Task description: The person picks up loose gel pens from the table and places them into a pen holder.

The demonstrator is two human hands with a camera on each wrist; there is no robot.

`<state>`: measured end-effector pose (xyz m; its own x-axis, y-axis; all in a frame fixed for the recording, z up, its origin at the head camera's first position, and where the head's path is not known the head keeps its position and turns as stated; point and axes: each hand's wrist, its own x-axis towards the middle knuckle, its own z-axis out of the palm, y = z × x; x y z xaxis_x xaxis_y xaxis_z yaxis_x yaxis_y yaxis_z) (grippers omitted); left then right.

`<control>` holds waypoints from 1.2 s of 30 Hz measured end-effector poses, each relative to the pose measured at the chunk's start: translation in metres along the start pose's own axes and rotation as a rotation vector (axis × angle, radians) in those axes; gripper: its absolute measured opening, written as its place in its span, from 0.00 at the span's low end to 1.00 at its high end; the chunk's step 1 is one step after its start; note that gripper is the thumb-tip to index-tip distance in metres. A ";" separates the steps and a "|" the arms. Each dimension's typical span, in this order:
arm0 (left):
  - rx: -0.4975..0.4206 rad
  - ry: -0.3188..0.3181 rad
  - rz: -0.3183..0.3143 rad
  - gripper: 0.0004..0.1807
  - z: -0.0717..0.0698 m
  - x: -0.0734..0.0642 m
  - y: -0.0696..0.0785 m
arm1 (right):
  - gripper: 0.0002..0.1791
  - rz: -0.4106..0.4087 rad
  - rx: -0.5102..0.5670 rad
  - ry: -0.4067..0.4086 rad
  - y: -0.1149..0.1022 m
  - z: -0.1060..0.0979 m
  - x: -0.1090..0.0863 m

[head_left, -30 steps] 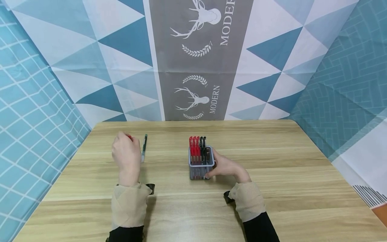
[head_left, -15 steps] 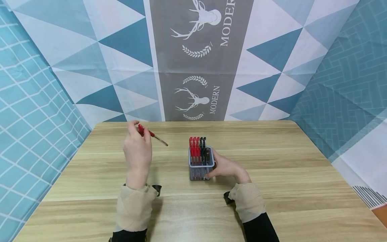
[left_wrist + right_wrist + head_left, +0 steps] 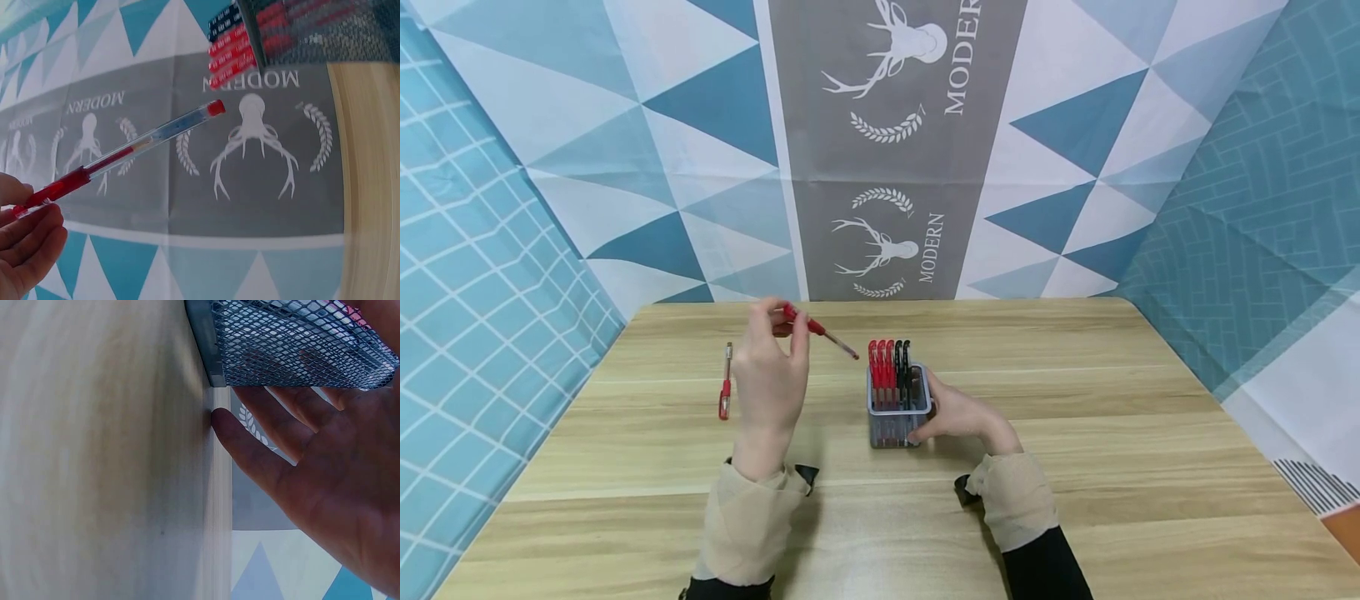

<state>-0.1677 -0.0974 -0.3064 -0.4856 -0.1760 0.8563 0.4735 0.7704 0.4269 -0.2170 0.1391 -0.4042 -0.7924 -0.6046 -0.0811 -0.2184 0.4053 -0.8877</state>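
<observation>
My left hand pinches a red gel pen by its cap end, above the table. The pen slants down to the right, its clear barrel end close to the pen holder. In the left wrist view, thumb and fingers grip the red end of that pen. A mesh pen holder stands on the table with red pens and black pens upright in a row. My right hand grips its right side, thumb at the front. In the right wrist view, fingers pass behind the mesh wall.
Another red pen lies on the wooden table, left of my left hand. Behind the table's far edge hangs a patterned cloth, with blue cloth along the left side.
My left hand has lifted the red pen and carried it right toward the holder. The lying red pen shows now; the dark pen seen earlier is out of sight. My right hand stays put.
</observation>
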 end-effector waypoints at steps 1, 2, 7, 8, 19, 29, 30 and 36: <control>-0.014 0.005 0.015 0.13 0.001 0.000 0.002 | 0.58 0.000 -0.001 0.001 0.000 0.000 0.000; -0.025 0.008 0.029 0.13 0.002 -0.001 0.004 | 0.58 0.000 -0.003 0.002 0.000 0.000 0.000; -0.071 0.002 0.063 0.13 0.007 -0.003 0.012 | 0.57 -0.002 -0.004 -0.003 -0.001 0.000 0.000; -0.077 -0.001 0.068 0.13 0.008 -0.004 0.013 | 0.57 -0.004 -0.003 -0.005 -0.002 -0.001 0.000; -0.051 -0.155 0.080 0.13 0.022 -0.011 0.009 | 0.57 -0.012 -0.009 -0.015 0.000 -0.001 0.001; -0.057 -0.337 0.026 0.10 0.037 -0.019 0.003 | 0.57 -0.023 0.004 -0.012 0.003 -0.002 0.001; -0.053 -0.348 0.025 0.10 0.038 -0.020 0.002 | 0.57 -0.023 0.004 -0.012 0.003 -0.002 0.001; -0.047 -0.413 0.060 0.11 0.047 -0.026 0.002 | 0.57 -0.030 0.018 -0.014 0.004 -0.002 0.001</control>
<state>-0.1886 -0.0619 -0.3417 -0.7054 0.1366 0.6955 0.5386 0.7412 0.4006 -0.2195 0.1413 -0.4070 -0.7779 -0.6255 -0.0606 -0.2315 0.3748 -0.8977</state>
